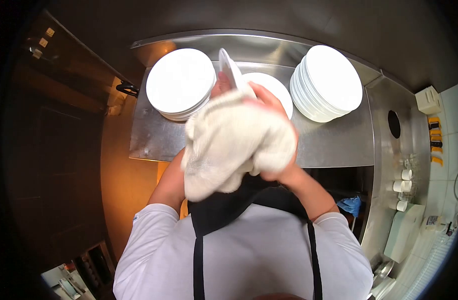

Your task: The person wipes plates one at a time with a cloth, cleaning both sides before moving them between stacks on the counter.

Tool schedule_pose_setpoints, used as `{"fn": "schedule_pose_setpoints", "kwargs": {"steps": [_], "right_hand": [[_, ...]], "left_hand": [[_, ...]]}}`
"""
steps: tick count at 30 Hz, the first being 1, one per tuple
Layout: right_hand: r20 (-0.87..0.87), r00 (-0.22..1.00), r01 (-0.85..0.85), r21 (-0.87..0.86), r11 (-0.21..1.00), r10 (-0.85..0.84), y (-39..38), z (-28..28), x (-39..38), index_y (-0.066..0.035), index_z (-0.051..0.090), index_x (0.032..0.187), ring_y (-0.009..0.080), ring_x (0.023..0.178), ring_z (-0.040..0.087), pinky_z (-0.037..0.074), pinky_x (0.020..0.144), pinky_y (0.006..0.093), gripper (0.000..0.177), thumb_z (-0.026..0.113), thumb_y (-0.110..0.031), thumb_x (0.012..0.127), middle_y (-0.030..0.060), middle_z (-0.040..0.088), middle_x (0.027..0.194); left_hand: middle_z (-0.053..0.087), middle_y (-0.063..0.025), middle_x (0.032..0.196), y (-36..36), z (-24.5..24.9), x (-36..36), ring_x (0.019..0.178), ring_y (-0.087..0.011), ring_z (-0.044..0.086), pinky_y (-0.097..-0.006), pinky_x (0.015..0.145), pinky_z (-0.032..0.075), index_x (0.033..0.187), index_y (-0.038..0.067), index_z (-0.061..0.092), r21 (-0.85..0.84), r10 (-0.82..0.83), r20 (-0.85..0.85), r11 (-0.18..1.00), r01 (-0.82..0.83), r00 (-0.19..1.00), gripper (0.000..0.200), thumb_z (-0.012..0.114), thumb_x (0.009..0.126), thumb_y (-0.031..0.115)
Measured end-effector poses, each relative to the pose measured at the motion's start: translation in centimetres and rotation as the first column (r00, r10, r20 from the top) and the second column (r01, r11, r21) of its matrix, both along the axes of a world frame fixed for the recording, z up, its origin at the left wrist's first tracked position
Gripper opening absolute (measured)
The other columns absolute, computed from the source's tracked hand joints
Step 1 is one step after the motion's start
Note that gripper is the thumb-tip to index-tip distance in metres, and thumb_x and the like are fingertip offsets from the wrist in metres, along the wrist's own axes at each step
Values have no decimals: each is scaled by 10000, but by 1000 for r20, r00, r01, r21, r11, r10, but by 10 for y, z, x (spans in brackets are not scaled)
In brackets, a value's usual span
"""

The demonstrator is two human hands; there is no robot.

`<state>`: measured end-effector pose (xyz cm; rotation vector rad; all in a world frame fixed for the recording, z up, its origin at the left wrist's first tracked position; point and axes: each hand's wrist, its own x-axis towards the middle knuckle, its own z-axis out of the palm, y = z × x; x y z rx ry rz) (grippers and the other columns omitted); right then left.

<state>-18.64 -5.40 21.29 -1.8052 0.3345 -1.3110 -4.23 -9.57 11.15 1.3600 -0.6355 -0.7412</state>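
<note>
A white plate point(231, 72) is tilted nearly edge-on in front of me. My left hand point(220, 86) grips its left side, with most of that hand hidden behind a cream cloth towel point(234, 142). The towel drapes over the plate's near part and hangs toward my apron. My right hand point(269, 96) is closed on the towel at the plate's right side; it is partly covered and blurred. Behind the hands lies another white plate point(281, 92), partly hidden. A stack of white plates point(181, 80) stands to the left, and a taller plate stack point(333, 77) to the right.
The plates stand on a steel counter point(334, 145) with a raised back edge. A side counter point(384, 120) on the right has a round dark hole point(394, 124) and small white cups point(402, 186). Below hangs a blue cloth point(350, 205). A black handle point(127, 89) sticks out at left.
</note>
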Motion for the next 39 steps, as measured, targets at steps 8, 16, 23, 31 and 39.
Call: {"fn": "schedule_pose_setpoints", "kwargs": {"steps": [8,16,23,31,39], "right_hand": [[-567,760,75,-409,909,-317,6,-83,47,-16,471,1427,295,1416,400,336,1157,392,593,699,-132,891,208,403,1524],[-180,980,-57,153,987,84,-15,-43,63,-38,566,1381,381,1408,415,304,1173,468,636,685,-179,772,216,481,1474],[-234,972,-39,-270,962,-27,51,-49,63,-20,599,1340,402,1412,423,332,1163,493,603,724,-306,824,278,471,1465],[-245,959,-46,360,932,142,-23,-26,56,-48,630,1292,291,1284,566,390,1121,450,597,785,-283,765,163,605,1371],[-454,846,204,-207,957,-279,33,-100,17,-17,464,1411,281,1268,531,386,1102,413,594,682,-219,896,155,560,1345]], "left_hand": [[665,-149,853,52,-52,44,779,-240,612,-377,745,494,975,3,627,-18,-314,40,949,315,949,569,400,1066,517],[658,-134,840,61,-89,58,775,-229,604,-371,739,489,961,5,623,28,-212,15,977,212,977,554,415,1064,508],[653,-121,828,67,-90,79,772,-220,597,-366,733,485,949,7,620,47,-225,19,973,224,974,541,428,1062,500],[646,-107,815,59,-101,76,769,-210,588,-359,727,480,934,9,617,44,-170,125,985,166,978,527,443,1061,490],[627,-94,760,-21,-34,129,725,-192,568,-356,699,477,904,16,616,-98,162,593,987,-129,789,503,478,1054,475]]}}
